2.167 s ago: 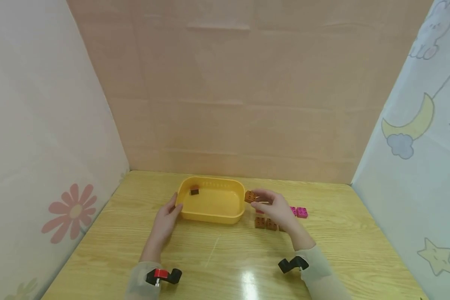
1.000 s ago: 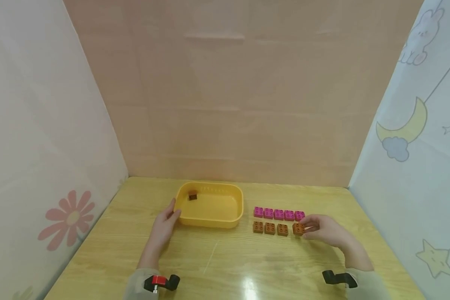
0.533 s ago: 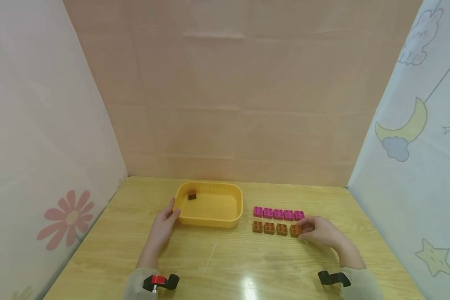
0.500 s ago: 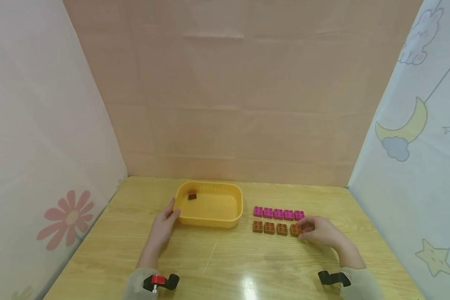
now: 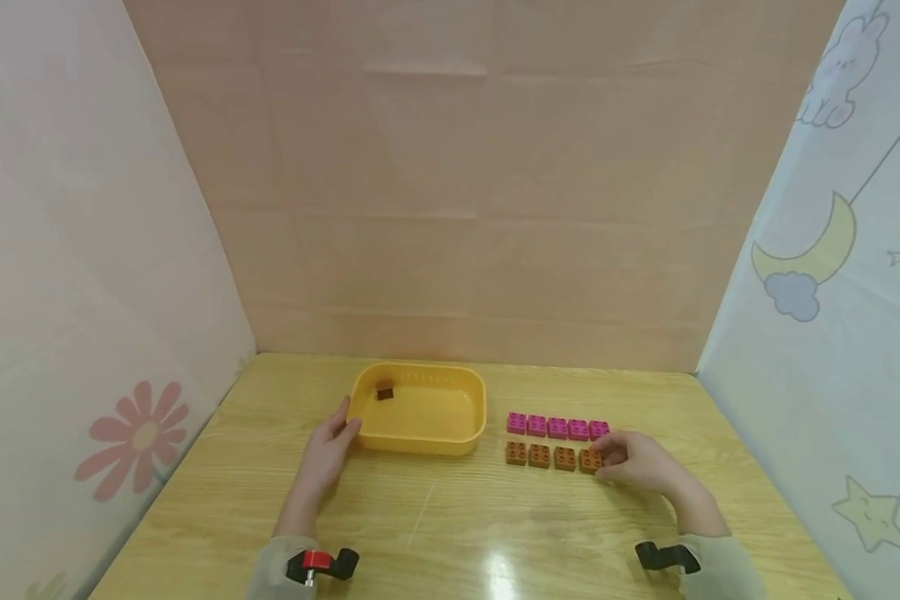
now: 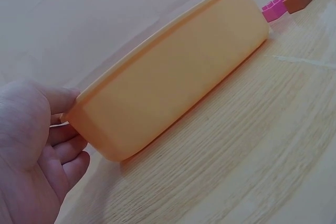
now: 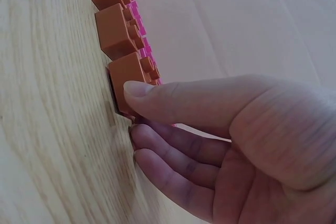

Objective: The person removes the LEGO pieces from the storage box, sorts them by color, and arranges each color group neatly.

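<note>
My left hand (image 5: 328,450) grips the left end of a yellow plastic basket (image 5: 420,446), thumb at the rim and the other fingers curled below it outside. A single brown toy brick (image 5: 385,390) lies inside at the far left corner. To the right, my right hand (image 5: 640,461) pinches a brown studded brick (image 7: 123,80) between thumb and fingers, at the right end of a row of brown bricks (image 5: 539,456). In the right wrist view this brick stands at the tabletop, a little apart from its neighbour.
Behind the brown bricks runs a parallel row of several pink bricks (image 5: 557,428), set close together. Both rows sit right of the basket on a wooden table (image 5: 450,517). A beige backdrop (image 5: 450,208) and printed side sheets enclose the table.
My right hand has carried the brown brick from the basket's right rim to the right end of the brown row, then eased it slightly left. My left hand keeps its hold on the basket.
</note>
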Available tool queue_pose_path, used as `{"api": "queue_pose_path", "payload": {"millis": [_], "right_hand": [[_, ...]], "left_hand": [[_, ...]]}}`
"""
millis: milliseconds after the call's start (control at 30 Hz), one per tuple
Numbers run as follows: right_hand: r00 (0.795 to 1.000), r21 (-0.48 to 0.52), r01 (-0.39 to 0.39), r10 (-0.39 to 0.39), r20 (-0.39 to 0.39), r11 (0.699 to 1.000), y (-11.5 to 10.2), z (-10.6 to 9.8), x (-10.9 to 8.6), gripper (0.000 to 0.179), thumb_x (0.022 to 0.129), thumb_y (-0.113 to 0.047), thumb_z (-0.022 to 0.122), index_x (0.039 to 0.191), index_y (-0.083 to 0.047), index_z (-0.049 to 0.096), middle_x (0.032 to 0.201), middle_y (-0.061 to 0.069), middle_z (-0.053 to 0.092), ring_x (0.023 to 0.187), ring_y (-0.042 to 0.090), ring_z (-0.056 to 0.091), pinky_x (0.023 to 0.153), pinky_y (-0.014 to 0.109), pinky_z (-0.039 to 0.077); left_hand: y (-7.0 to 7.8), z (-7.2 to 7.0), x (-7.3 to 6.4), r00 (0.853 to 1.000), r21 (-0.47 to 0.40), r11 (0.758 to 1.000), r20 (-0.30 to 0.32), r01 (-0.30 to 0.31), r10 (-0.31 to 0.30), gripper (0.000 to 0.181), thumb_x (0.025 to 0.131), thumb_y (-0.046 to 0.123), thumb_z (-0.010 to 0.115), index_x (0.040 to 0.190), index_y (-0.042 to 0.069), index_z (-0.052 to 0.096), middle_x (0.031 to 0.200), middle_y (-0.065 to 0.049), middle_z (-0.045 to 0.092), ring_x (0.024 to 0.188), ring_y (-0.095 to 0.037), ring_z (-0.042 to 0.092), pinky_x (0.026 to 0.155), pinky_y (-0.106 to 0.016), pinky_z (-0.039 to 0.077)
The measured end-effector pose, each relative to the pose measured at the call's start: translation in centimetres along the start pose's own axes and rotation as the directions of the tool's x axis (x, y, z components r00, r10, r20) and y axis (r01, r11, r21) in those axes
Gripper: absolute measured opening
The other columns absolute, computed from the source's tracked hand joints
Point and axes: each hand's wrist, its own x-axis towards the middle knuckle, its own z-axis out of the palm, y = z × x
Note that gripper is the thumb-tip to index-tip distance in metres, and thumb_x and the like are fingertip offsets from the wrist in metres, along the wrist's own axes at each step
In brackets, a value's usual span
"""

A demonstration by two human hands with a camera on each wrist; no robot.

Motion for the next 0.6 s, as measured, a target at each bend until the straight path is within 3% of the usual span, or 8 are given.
{"api": "queue_pose_path", "payload": {"millis": [233, 600], "right_hand": [[1.0, -0.005, -0.028, 0.028, -0.014, 1.0, 0.18, 0.21, -0.02, 0.043, 0.082, -0.011, 0.093, 0.119, -0.001, 0.072, 0.108, 0.008, 0.073, 0.099, 0.025, 0.069, 0.086, 0.042, 0.06], [0.999, 0.003, -0.042, 0.042, -0.009, 0.999, 0.38, 0.3, 0.08, 0.043, 0.084, -0.01, 0.091, 0.121, 0.0, 0.072, 0.109, 0.008, 0.073, 0.1, 0.024, 0.068, 0.085, 0.039, 0.06]], "left_hand": [[-0.13, 0.04, -0.09, 1.0, -0.008, 1.0, 0.003, 0.0, 0.0, 0.062, 0.116, 0.026, 0.049, 0.169, 0.002, 0.025, 0.176, -0.009, 0.019, 0.162, -0.033, 0.017, 0.132, -0.051, 0.015], [-0.03, 0.01, -0.17, 1.0, 0.001, 1.0, 0.001, -0.015, 0.015, 0.063, 0.116, 0.026, 0.049, 0.168, 0.002, 0.024, 0.176, -0.01, 0.02, 0.162, -0.034, 0.018, 0.132, -0.052, 0.016]]}}
